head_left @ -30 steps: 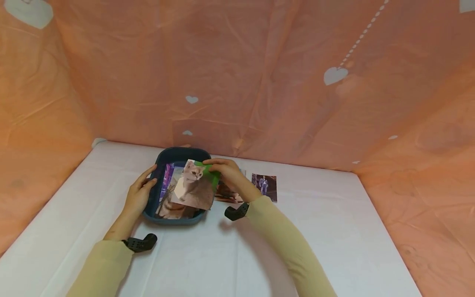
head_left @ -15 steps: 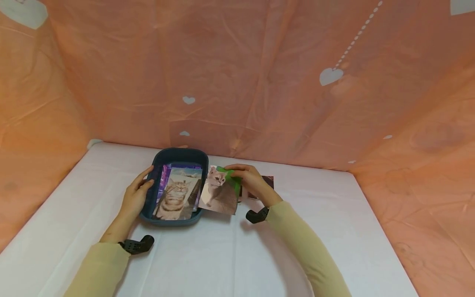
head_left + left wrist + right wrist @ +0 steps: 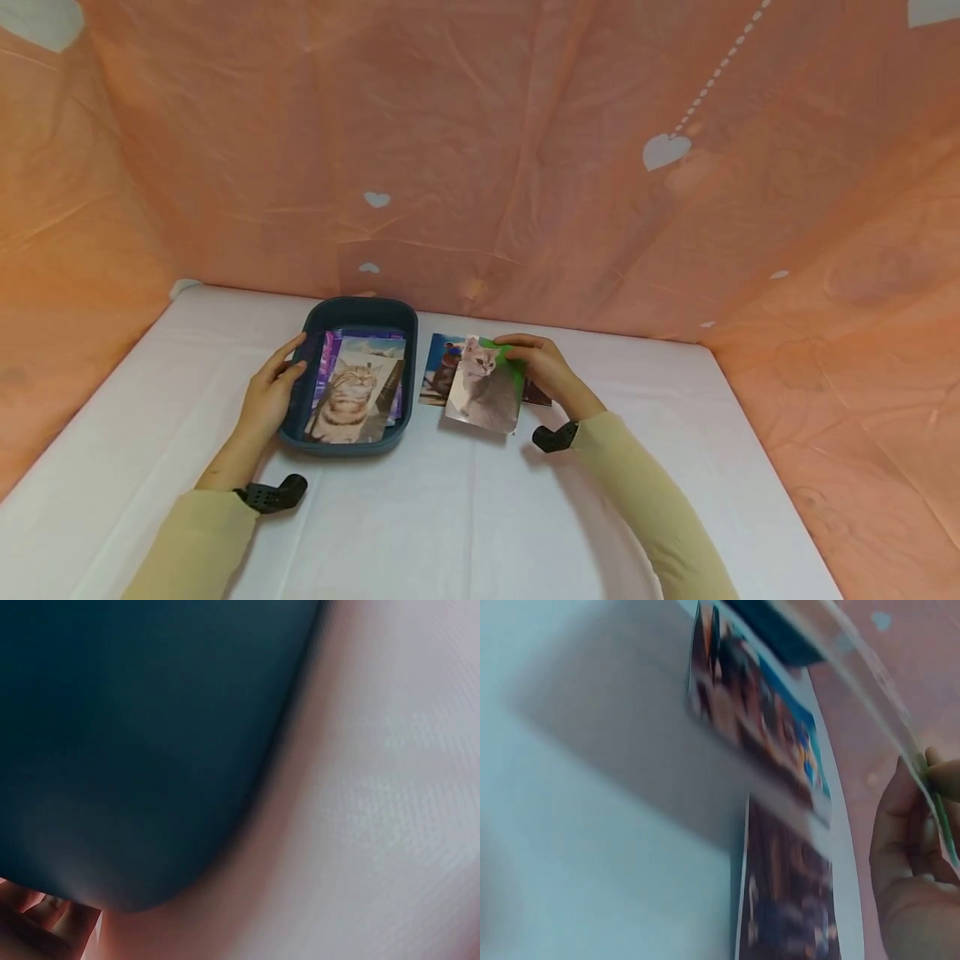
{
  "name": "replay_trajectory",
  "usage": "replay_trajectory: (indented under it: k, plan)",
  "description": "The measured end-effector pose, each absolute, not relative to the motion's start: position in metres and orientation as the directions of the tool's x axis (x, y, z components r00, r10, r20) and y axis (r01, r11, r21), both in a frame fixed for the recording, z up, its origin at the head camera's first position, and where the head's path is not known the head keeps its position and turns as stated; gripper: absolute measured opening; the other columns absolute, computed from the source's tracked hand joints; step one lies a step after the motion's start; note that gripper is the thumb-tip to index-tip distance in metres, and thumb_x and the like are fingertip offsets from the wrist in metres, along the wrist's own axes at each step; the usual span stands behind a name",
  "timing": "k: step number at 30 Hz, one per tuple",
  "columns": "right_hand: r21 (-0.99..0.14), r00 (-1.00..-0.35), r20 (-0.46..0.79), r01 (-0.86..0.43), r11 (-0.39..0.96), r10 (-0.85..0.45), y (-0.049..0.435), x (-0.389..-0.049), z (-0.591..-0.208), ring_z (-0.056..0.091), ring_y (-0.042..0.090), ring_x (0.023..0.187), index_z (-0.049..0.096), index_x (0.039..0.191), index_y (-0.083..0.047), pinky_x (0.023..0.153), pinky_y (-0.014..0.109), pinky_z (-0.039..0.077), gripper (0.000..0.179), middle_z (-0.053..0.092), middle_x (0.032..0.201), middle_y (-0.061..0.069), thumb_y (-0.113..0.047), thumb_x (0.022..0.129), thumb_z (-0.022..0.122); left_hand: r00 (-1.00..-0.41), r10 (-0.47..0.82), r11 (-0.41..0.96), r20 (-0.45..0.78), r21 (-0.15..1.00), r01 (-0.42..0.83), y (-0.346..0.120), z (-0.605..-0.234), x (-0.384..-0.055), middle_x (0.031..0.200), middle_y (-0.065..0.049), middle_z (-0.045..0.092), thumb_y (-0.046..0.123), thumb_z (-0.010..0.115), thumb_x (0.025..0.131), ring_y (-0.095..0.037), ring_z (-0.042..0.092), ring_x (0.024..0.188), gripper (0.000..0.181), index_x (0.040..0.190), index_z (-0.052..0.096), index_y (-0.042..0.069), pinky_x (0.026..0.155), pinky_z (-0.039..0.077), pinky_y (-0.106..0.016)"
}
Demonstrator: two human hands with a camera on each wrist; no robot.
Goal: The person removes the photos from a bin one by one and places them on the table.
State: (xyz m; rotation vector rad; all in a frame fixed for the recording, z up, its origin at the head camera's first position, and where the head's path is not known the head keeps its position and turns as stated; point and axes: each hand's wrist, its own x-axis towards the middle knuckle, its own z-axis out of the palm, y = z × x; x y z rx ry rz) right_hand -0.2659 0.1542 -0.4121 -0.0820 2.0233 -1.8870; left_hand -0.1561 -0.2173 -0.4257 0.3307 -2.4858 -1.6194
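Glossy-looking cat photo (image 3: pixel 483 396), below frame centre; fingers of right hand (image 3: pixel 549 365) pinch its upper-right corner. Probably light, flexible, crease-prone: hold by edges. Left hand (image 3: pixel 266 400) holds tray (image 3: pixel 360 315), grip partly hidden.

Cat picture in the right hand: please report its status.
Right hand pinches cat picture above table. Left hand holds tray. Two other pictures on table, partly hidden.

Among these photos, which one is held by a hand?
The green-cornered cat photo, pinched in the right hand; the others lie in the tray or on the table.
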Motion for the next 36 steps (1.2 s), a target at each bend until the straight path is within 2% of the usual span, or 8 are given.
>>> replay_trajectory:
  k: [8, 13, 18, 22, 26, 28, 31, 36]
  plan:
    - [-0.974, -0.951, -0.212, 0.186, 0.129, -0.227, 0.181, -0.272, -0.418, 0.053, 0.008, 0.091, 0.064, 0.114, -0.004, 0.073, 0.022, 0.045, 0.029, 0.056, 0.12, 0.001, -0.003, 0.086, 0.054, -0.968, -0.25, 0.385, -0.008, 0.917, -0.107, -0.22, -0.425, -0.156, 0.124, -0.023, 0.049, 0.029, 0.039, 0.099, -0.024, 0.045, 0.102, 0.047, 0.145, 0.031, 0.022, 0.081, 0.036, -0.029]
    - [-0.974, -0.956, -0.214, 0.191, 0.125, -0.202, 0.195, -0.274, -0.419, 0.052, 0.009, 0.093, 0.062, 0.115, -0.001, 0.076, 0.022, 0.045, 0.03, 0.055, 0.119, 0.001, -0.002, 0.087, 0.053, -0.969, -0.247, 0.372, -0.019, 0.921, -0.113, -0.221, -0.427, -0.157, 0.13, -0.024, 0.046, 0.029, 0.038, 0.099, -0.026, 0.043, 0.107, 0.047, 0.146, 0.029, 0.023, 0.084, 0.036, -0.033]
    - [-0.97, -0.965, -0.199, 0.169, 0.174, -0.173, 0.208, -0.276, -0.422, 0.051, 0.009, 0.088, 0.062, 0.115, -0.001, 0.073, 0.021, 0.044, 0.031, 0.058, 0.11, -0.003, -0.003, 0.086, 0.054, -0.969, -0.248, 0.351, -0.011, 0.931, -0.101, -0.22, -0.427, -0.156, 0.137, -0.026, 0.04, 0.029, 0.037, 0.099, -0.032, 0.04, 0.114, 0.047, 0.145, 0.03, 0.022, 0.093, 0.034, -0.046]
    - [-0.962, -0.971, -0.19, 0.154, 0.227, -0.146, 0.219, -0.277, -0.424, 0.048, 0.012, 0.103, 0.063, 0.115, -0.001, 0.086, 0.026, 0.039, 0.03, 0.058, 0.115, -0.003, -0.006, 0.087, 0.055, -0.97, -0.243, 0.347, -0.01, 0.933, -0.096, -0.22, -0.428, -0.155, 0.139, -0.026, 0.038, 0.028, 0.037, 0.099, -0.034, 0.038, 0.116, 0.047, 0.145, 0.03, 0.021, 0.095, 0.032, -0.05]
    - [-0.961, -0.974, -0.186, 0.153, 0.232, -0.129, 0.229, -0.277, -0.423, 0.043, 0.016, 0.118, 0.063, 0.115, -0.001, 0.1, 0.032, 0.032, 0.03, 0.058, 0.118, -0.002, -0.006, 0.087, 0.054, -0.97, -0.244, 0.361, -0.02, 0.926, -0.11, -0.219, -0.428, -0.155, 0.136, -0.025, 0.041, 0.029, 0.037, 0.099, -0.031, 0.04, 0.112, 0.047, 0.145, 0.029, 0.023, 0.09, 0.034, -0.043]
    - [-0.964, -0.976, -0.187, 0.161, 0.213, -0.111, 0.235, -0.277, -0.423, 0.042, 0.018, 0.119, 0.064, 0.114, -0.001, 0.103, 0.035, 0.03, 0.029, 0.059, 0.115, -0.003, -0.004, 0.087, 0.054, -0.969, -0.247, 0.37, -0.022, 0.922, -0.115, -0.219, -0.428, -0.155, 0.134, -0.024, 0.042, 0.03, 0.037, 0.099, -0.028, 0.04, 0.11, 0.047, 0.145, 0.029, 0.023, 0.088, 0.034, -0.04]
    - [-0.963, -0.977, -0.191, 0.168, 0.21, -0.092, 0.244, -0.277, -0.423, 0.04, 0.019, 0.121, 0.065, 0.113, -0.003, 0.106, 0.037, 0.028, 0.028, 0.058, 0.113, -0.004, -0.004, 0.087, 0.053, -0.969, -0.245, 0.364, -0.025, 0.924, -0.116, -0.218, -0.428, -0.156, 0.134, -0.024, 0.042, 0.03, 0.037, 0.099, -0.029, 0.04, 0.11, 0.047, 0.145, 0.03, 0.023, 0.089, 0.034, -0.041]
    - [-0.959, -0.98, -0.187, 0.166, 0.231, -0.073, 0.259, -0.276, -0.423, 0.037, 0.02, 0.127, 0.06, 0.119, -0.001, 0.108, 0.038, 0.026, 0.031, 0.055, 0.122, 0.001, -0.006, 0.089, 0.052, -0.97, -0.242, 0.35, -0.023, 0.93, -0.109, -0.218, -0.428, -0.157, 0.135, -0.026, 0.041, 0.03, 0.037, 0.099, -0.031, 0.04, 0.114, 0.047, 0.145, 0.03, 0.022, 0.093, 0.033, -0.046]
